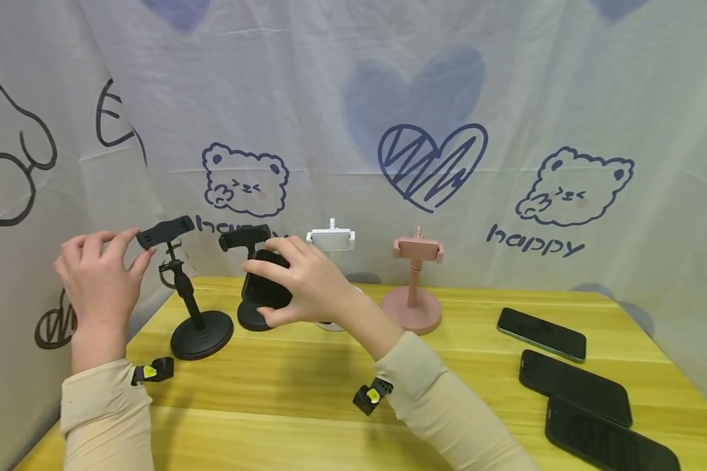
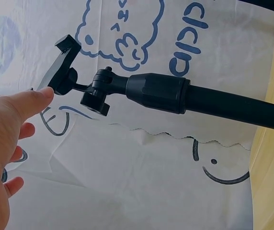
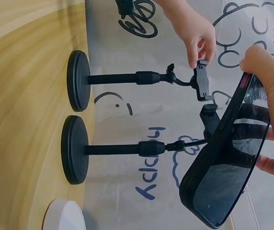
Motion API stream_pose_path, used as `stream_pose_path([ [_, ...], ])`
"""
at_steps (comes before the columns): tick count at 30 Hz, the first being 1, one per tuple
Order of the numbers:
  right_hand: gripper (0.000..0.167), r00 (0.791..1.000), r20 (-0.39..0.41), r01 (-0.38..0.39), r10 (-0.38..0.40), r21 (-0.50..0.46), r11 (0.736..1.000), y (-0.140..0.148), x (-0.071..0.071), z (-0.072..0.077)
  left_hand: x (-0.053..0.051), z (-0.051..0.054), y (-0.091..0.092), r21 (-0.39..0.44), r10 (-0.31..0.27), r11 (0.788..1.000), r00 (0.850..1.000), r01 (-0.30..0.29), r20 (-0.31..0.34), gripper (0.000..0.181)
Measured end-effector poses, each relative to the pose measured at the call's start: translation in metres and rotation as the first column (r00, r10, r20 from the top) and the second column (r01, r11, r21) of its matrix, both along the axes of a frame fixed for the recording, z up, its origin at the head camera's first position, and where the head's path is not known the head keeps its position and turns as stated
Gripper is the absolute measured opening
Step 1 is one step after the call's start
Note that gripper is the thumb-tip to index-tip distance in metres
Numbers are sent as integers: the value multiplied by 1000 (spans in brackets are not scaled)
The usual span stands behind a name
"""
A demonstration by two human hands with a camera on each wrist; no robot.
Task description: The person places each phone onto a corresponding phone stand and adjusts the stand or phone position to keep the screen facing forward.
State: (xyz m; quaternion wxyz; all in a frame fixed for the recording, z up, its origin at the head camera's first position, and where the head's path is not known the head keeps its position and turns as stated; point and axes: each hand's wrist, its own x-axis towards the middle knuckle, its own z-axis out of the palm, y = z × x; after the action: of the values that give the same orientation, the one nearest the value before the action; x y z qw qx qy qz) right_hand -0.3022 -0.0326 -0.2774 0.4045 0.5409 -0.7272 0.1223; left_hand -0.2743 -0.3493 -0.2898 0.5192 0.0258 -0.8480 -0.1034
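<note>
My left hand [image 1: 103, 281] pinches the left end of the clamp [image 1: 166, 231] on a black phone stand [image 1: 202, 333], thumb below and fingers above. In the left wrist view, the thumb rests against that clamp [image 2: 62, 67], which tilts on its thin neck. My right hand [image 1: 318, 281] grips a black smartphone [image 1: 265, 288] by its edges, in front of a second black phone stand [image 1: 244, 238]. The right wrist view shows the phone [image 3: 223, 167] tilted, its glossy screen reflecting light. Both black clamps hold nothing.
A white phone stand [image 1: 331, 240], partly hidden by the right arm, and a pink phone stand [image 1: 412, 307] stand along the table's back. At the right lie a smartphone [image 1: 542, 333], another [image 1: 574, 386] and a third [image 1: 609, 435], the latter two overlapping. A printed curtain [image 1: 330, 98] hangs behind.
</note>
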Motion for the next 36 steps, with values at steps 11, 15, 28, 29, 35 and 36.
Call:
stream_pose_path([
  [11,57,1000,0,4,-4,-11,1000,-7,0,0,2,-3,0,-6,19,1000,999,-19,28,36],
  [15,58,1000,6,-7,7,-12,1000,-10,-1,1,1,-4,1,-6,21,1000,999,-21,36,37],
  [28,58,1000,4,-16,16,-22,1000,-20,-4,11,-1,-3,3,7,5,1000,1000,-5,12,38],
  [29,58,1000,2,-13,13,-21,1000,-20,-4,12,-1,-3,3,8,4,1000,1000,-4,11,38],
  [35,59,1000,11,-3,3,-21,1000,-23,-2,18,-1,-1,3,16,3,1000,1000,-3,11,36],
  [36,58,1000,15,-2,2,-20,1000,-24,-2,19,-1,-1,3,14,3,1000,1000,-3,10,36],
])
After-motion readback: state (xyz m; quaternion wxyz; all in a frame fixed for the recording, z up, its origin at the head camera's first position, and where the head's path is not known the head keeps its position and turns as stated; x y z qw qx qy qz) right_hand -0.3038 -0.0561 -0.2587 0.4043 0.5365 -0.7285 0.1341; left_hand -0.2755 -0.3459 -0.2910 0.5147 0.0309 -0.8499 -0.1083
